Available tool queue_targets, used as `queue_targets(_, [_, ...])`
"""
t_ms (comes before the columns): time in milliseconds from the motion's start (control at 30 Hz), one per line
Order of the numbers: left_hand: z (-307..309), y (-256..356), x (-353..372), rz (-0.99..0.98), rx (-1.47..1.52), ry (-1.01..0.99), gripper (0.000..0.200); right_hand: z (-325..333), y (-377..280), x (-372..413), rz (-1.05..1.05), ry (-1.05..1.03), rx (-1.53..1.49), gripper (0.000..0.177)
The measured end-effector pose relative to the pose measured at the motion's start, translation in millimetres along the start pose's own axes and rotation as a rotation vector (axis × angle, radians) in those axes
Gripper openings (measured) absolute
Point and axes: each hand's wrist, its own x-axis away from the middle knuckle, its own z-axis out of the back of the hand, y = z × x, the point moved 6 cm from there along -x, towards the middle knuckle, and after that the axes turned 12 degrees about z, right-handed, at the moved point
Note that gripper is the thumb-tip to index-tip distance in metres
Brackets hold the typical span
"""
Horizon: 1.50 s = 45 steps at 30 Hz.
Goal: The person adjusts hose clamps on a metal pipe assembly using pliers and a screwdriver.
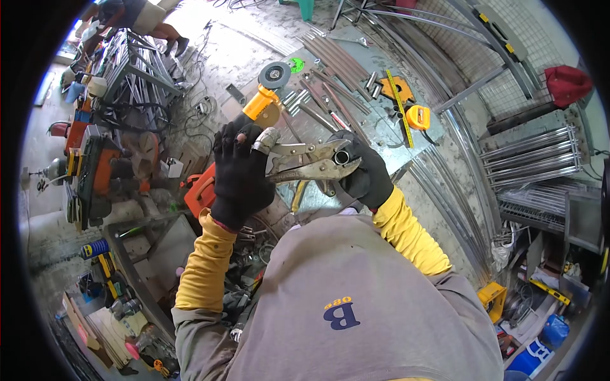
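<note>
Black gloves cover both of my hands. My left hand [244, 168] is closed around the handles of a pair of metal locking pliers [308, 166], with wrapping on one finger. At the jaw end, my right hand [365, 166] is closed on a short metal tube [342, 157], whose round open end faces up between the jaws. Just beyond my left hand lies an orange angle grinder [262, 101] with a grey disc. Cut metal rods [340, 63] are spread on the metal sheet [381, 130] in front of me.
A yellow tape measure [418, 117] lies at the right of the sheet, beside an orange tool [397, 89]. Long metal bars [451, 184] run along the right. A metal rack [130, 70] stands at the upper left, near a person's legs [168, 32]. A red case [202, 189] is behind my left hand.
</note>
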Motion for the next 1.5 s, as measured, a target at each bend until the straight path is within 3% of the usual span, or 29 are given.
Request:
queue_targets(33, [0.7,0.3,1.2,0.025,0.016,0.0,0.069,0.7,-4.4,-2.9,-0.002,-0.004,-0.001,0.047])
queue_targets(100, [2.0,-0.1,4.1,0.052,0.032,0.002,0.07,3.1,-16.7,-8.5,0.112,-0.06,0.275,0.044])
queue_targets(233, [1.0,-2.0,9.2,0.076,0.043,0.004,0.07,-2.2,-12.4,-1.3,0.152,-0.085,0.265,0.043])
queue_targets(300, [2.1,-2.4,10.5,0.067,0.039,0.019,0.07,-4.0,-8.2,1.2,-0.116,0.006,-0.102,0.042])
queue_targets(433, [10.2,-3.5,6.5,0.021,0.029,0.019,0.068,-6.7,-3.8,0.7,-0.218,0.063,-0.287,0.042])
queue_targets(500, [8.8,-6.3,3.6,0.011,0.026,0.013,0.067,-9.4,-2.3,-0.8,-0.353,0.113,-0.62,0.042])
queue_targets(600, [4.0,-11.1,-0.4,-0.01,0.113,-0.036,0.07,-10.8,7.0,5.2,-0.449,0.197,-0.891,0.042])
queue_targets(800, [8.0,-8.0,-5.0,-0.032,0.058,-0.043,0.061,-4.9,-2.4,-2.1,-0.319,0.113,-0.713,0.044])
queue_targets(1033, [7.1,-5.7,-8.9,-0.084,0.039,-0.04,0.055,-1.1,5.6,1.7,-0.335,0.096,-0.608,0.044])
queue_targets(1100, [7.1,-5.0,-9.6,-0.118,0.022,-0.017,0.055,3.5,10.2,3.0,-0.307,-0.055,-0.172,0.041])
queue_targets(1133, [3.7,-6.6,-8.2,-0.116,0.01,-0.018,0.055,4.7,11.0,3.1,-0.305,-0.057,-0.173,0.041])
queue_targets(1200, [3.1,-6.2,-6.4,-0.114,-0.001,-0.018,0.055,5.4,-1.6,-3.4,-0.102,-0.121,0.01,0.038])
queue_targets(1333, [-2.0,-5.6,-2.1,-0.058,0.039,-0.097,0.046,6.4,-10.7,-5.6,-0.094,-0.072,-0.083,0.037])
queue_targets(1400, [-4.3,-6.0,-1.2,-0.057,0.036,-0.105,0.044,6.1,-11.9,-6.1,0.14,-0.166,0.209,0.04])
queue_targets(1433, [-4.2,-5.8,-1.5,-0.068,0.028,-0.095,0.042,4.8,-13.0,-4.9,0.14,-0.166,0.208,0.04])
queue_targets(1500, [-5.5,-5.7,-0.6,-0.076,0.02,-0.089,0.04,1.1,0.0,1.9,-0.224,-0.008,-0.315,0.041])
